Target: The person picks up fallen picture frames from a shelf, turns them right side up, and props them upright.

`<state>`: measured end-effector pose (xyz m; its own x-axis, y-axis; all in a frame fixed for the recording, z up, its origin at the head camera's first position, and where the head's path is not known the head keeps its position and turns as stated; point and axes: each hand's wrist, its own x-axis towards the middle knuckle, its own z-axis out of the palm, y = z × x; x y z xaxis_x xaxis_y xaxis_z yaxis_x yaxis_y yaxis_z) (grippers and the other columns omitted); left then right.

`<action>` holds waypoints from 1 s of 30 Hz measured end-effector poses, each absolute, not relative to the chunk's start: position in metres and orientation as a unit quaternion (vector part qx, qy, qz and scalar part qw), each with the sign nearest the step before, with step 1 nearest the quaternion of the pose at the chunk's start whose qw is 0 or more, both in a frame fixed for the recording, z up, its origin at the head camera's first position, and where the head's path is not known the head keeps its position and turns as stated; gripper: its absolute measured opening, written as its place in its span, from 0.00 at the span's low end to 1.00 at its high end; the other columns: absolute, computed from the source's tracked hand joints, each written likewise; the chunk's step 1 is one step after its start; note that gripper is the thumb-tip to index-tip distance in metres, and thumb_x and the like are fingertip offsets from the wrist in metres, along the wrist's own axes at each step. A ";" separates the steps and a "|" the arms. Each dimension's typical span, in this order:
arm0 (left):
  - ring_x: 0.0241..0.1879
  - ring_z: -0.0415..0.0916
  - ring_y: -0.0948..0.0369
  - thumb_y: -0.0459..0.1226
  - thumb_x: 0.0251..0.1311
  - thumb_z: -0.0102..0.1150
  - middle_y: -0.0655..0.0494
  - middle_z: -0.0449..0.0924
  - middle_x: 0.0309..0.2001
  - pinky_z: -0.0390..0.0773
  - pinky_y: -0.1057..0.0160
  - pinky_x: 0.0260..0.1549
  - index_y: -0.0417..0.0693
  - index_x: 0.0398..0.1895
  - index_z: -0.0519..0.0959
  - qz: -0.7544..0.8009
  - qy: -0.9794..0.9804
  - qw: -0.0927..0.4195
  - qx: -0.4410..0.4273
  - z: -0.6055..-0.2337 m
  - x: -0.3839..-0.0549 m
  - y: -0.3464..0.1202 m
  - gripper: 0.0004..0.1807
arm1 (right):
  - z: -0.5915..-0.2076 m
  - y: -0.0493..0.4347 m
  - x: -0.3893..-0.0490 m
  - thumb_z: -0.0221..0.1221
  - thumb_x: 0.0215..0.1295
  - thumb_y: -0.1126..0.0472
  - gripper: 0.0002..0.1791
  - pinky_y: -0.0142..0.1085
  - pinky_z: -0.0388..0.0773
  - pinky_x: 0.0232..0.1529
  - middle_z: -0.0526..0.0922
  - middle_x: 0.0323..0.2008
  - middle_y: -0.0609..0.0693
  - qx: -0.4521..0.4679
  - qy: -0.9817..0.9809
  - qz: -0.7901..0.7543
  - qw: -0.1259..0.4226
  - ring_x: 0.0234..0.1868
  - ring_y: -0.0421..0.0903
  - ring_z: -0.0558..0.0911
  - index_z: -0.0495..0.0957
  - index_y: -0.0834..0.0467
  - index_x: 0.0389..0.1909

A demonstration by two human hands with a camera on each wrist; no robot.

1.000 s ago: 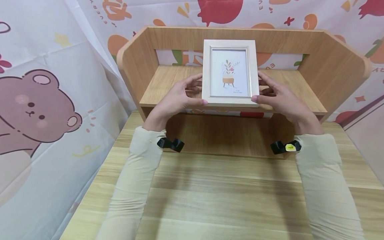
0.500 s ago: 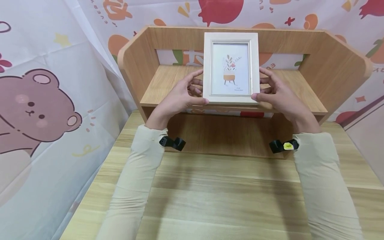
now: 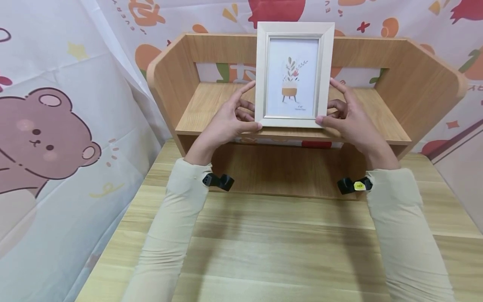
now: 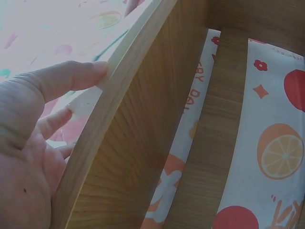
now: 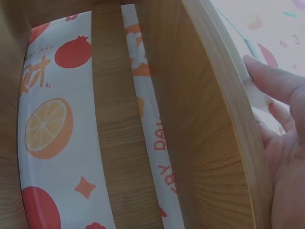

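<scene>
A cream-white picture frame (image 3: 295, 79) stands nearly upright at the front of the upper shelf board (image 3: 211, 107), its potted-plant print facing me. My left hand (image 3: 230, 119) holds it at the lower left, thumb on the bottom corner and index finger along the side. At the lower right corner my right hand (image 3: 351, 115) grips it in the same way. Both wrist views look past the shelf's front edge, where each thumb touches a pale corner of the frame. Whether the bottom edge rests on the board cannot be told.
A wooden desktop shelf with tall side panels (image 3: 420, 79) stands on the light wood table (image 3: 283, 247). Its lower compartment (image 3: 279, 167) lies beneath the hands. Fruit-print cloth (image 3: 222, 12) hangs behind, and a bear-print curtain (image 3: 49, 134) hangs at the left.
The picture frame has tipped up from a backward lean to nearly upright, its top now above the shelf's back board. Both hands have shifted slightly with it, index fingers reaching higher along its sides.
</scene>
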<state>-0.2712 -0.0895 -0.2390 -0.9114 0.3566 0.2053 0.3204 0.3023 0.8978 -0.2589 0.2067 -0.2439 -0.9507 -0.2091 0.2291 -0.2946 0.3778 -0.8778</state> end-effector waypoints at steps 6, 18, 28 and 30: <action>0.41 0.80 0.55 0.28 0.50 0.70 0.48 0.73 0.45 0.78 0.63 0.39 0.71 0.74 0.53 0.552 0.807 0.004 0.211 -0.240 -0.270 -0.089 0.52 | -0.247 0.204 -0.258 0.64 0.60 0.66 0.49 0.24 0.73 0.39 0.79 0.43 0.40 0.166 -0.829 0.528 0.076 0.33 0.41 0.78 0.47 0.36 0.74; 0.45 0.79 0.52 0.26 0.53 0.66 0.45 0.71 0.49 0.80 0.58 0.45 0.72 0.73 0.53 0.549 0.804 -0.013 0.227 -0.242 -0.266 -0.092 0.51 | -0.255 0.199 -0.254 0.63 0.61 0.64 0.49 0.23 0.71 0.41 0.75 0.56 0.58 0.180 -0.838 0.498 0.135 0.38 0.39 0.77 0.45 0.37 0.74; 0.43 0.79 0.52 0.25 0.53 0.65 0.46 0.71 0.46 0.79 0.58 0.45 0.70 0.73 0.53 0.550 0.798 -0.019 0.245 -0.242 -0.266 -0.093 0.50 | -0.258 0.199 -0.248 0.63 0.61 0.65 0.48 0.23 0.72 0.41 0.76 0.54 0.58 0.179 -0.839 0.492 0.150 0.37 0.40 0.77 0.44 0.36 0.72; 0.43 0.79 0.52 0.25 0.54 0.65 0.46 0.71 0.46 0.79 0.58 0.46 0.69 0.73 0.53 0.549 0.798 -0.019 0.247 -0.243 -0.266 -0.093 0.49 | -0.259 0.199 -0.248 0.63 0.61 0.65 0.48 0.23 0.72 0.41 0.76 0.53 0.58 0.181 -0.838 0.493 0.152 0.38 0.40 0.77 0.45 0.36 0.72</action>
